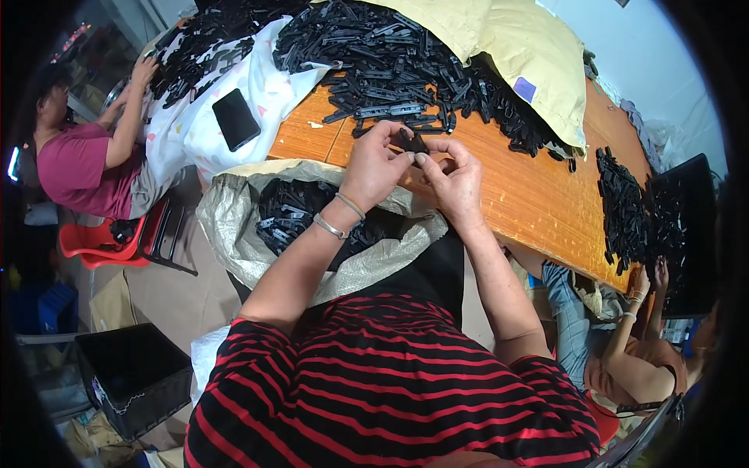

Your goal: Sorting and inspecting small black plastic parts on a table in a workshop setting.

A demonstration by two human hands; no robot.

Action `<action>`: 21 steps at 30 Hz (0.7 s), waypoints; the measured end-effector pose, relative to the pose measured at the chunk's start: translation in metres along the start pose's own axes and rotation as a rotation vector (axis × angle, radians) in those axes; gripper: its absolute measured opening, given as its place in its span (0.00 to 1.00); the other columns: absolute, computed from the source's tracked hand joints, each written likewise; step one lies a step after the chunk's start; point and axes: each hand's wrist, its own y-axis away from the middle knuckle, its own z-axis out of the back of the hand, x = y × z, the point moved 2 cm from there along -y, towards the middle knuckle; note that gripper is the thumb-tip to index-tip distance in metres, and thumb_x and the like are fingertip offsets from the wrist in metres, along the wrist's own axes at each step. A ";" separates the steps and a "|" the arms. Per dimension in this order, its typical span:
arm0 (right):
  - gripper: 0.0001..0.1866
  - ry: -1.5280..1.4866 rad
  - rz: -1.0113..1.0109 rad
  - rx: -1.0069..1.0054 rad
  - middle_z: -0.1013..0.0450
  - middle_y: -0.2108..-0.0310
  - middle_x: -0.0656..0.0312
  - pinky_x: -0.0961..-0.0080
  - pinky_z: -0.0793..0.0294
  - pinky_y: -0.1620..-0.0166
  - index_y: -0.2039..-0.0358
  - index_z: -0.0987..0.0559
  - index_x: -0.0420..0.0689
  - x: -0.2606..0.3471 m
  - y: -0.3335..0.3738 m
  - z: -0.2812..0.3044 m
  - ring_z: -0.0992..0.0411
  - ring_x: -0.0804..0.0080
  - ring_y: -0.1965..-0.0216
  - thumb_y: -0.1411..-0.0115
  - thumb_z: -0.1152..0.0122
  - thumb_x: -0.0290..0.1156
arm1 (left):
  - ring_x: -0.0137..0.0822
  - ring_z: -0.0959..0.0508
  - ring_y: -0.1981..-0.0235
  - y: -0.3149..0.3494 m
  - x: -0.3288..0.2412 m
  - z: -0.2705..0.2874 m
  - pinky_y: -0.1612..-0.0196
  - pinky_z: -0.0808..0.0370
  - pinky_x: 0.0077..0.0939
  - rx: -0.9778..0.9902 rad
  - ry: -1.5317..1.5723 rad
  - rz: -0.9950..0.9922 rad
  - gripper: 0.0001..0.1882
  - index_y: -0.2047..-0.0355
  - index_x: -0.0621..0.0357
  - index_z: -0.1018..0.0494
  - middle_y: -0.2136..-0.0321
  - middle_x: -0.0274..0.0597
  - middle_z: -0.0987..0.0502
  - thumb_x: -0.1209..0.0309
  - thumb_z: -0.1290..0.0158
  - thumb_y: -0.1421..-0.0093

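Note:
Over the table's near edge, my left hand (376,168) and my right hand (454,181) are close together. Their thumbs and fingertips pinch a small black plastic part (413,142) between them; its exact shape is partly hidden by the fingers. Just beyond the hands lies a large heap of long, narrow black plastic parts (382,58). Beneath my forearms an open woven sack (226,204) rests at my lap, with similar black parts (285,222) inside it.
A phone (236,119) lies on a patterned white cloth (275,66). Stuffed yellow sacks (538,62) rest on the heap. More black parts (622,207) are at the right of the wooden table (523,199). People work at both sides. A black crate (134,378) stands lower left.

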 end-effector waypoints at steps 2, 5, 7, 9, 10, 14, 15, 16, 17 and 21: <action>0.08 0.015 -0.009 -0.008 0.26 0.77 0.67 0.87 0.32 0.77 0.64 0.22 0.36 0.001 0.000 0.001 0.31 0.86 0.81 0.45 0.36 0.22 | 0.23 0.23 0.69 0.002 -0.001 -0.002 0.68 0.25 0.14 -0.019 0.005 -0.004 0.15 0.57 0.65 0.34 0.65 0.39 0.25 0.84 0.47 0.46; 0.08 -0.010 -0.018 0.000 0.26 0.76 0.67 0.87 0.32 0.76 0.65 0.22 0.37 0.001 0.000 0.004 0.32 0.86 0.81 0.47 0.35 0.21 | 0.25 0.23 0.68 0.005 -0.003 -0.006 0.66 0.25 0.17 -0.038 0.092 -0.063 0.16 0.56 0.65 0.34 0.65 0.39 0.25 0.83 0.47 0.46; 0.09 0.042 0.083 -0.042 0.27 0.71 0.66 0.86 0.32 0.74 0.67 0.22 0.37 0.010 0.001 0.006 0.32 0.86 0.78 0.50 0.33 0.19 | 0.25 0.23 0.66 0.010 -0.007 -0.010 0.64 0.25 0.18 -0.040 0.173 -0.117 0.17 0.55 0.65 0.34 0.65 0.40 0.25 0.83 0.47 0.46; 0.11 0.095 0.136 -0.033 0.27 0.69 0.65 0.86 0.32 0.73 0.66 0.22 0.37 0.016 0.003 0.007 0.32 0.85 0.76 0.51 0.33 0.18 | 0.25 0.23 0.63 0.018 -0.019 -0.014 0.60 0.25 0.18 -0.006 0.221 -0.093 0.18 0.54 0.65 0.34 0.63 0.40 0.26 0.82 0.46 0.45; 0.13 0.149 0.189 -0.022 0.28 0.67 0.64 0.86 0.31 0.73 0.65 0.23 0.38 0.020 0.005 0.007 0.31 0.85 0.75 0.53 0.33 0.18 | 0.25 0.23 0.63 0.020 -0.019 -0.016 0.60 0.25 0.18 -0.005 0.220 -0.092 0.18 0.54 0.65 0.34 0.63 0.40 0.26 0.82 0.46 0.45; 0.15 0.153 0.220 -0.077 0.28 0.66 0.62 0.86 0.31 0.71 0.62 0.24 0.38 0.030 0.007 0.006 0.31 0.84 0.73 0.53 0.34 0.17 | 0.26 0.22 0.65 0.027 -0.027 -0.016 0.63 0.25 0.18 -0.084 0.118 -0.190 0.15 0.56 0.66 0.32 0.66 0.40 0.25 0.80 0.46 0.43; 0.16 0.135 0.238 -0.073 0.28 0.67 0.63 0.86 0.31 0.71 0.62 0.25 0.38 0.030 0.006 0.006 0.31 0.84 0.74 0.53 0.35 0.17 | 0.26 0.22 0.66 0.029 -0.029 -0.015 0.63 0.25 0.19 -0.087 0.096 -0.193 0.13 0.57 0.66 0.31 0.67 0.39 0.24 0.79 0.46 0.43; 0.17 0.117 0.256 -0.070 0.28 0.68 0.64 0.87 0.31 0.71 0.61 0.26 0.38 0.031 0.006 0.006 0.31 0.85 0.74 0.52 0.36 0.17 | 0.26 0.22 0.66 0.029 -0.031 -0.014 0.63 0.25 0.19 -0.086 0.096 -0.192 0.13 0.57 0.66 0.31 0.67 0.39 0.24 0.79 0.46 0.43; 0.17 0.117 0.256 -0.069 0.28 0.68 0.64 0.87 0.31 0.71 0.61 0.26 0.38 0.031 0.007 0.007 0.31 0.85 0.74 0.52 0.36 0.17 | 0.27 0.21 0.67 0.029 -0.033 -0.013 0.64 0.24 0.19 -0.085 0.023 -0.239 0.12 0.58 0.65 0.30 0.68 0.39 0.23 0.79 0.46 0.43; 0.16 0.013 0.009 0.112 0.30 0.75 0.69 0.87 0.32 0.72 0.62 0.26 0.38 0.025 0.012 0.004 0.33 0.87 0.75 0.52 0.35 0.19 | 0.23 0.24 0.64 0.032 -0.036 -0.006 0.60 0.26 0.16 -0.002 -0.109 -0.238 0.13 0.57 0.66 0.31 0.65 0.38 0.23 0.80 0.46 0.43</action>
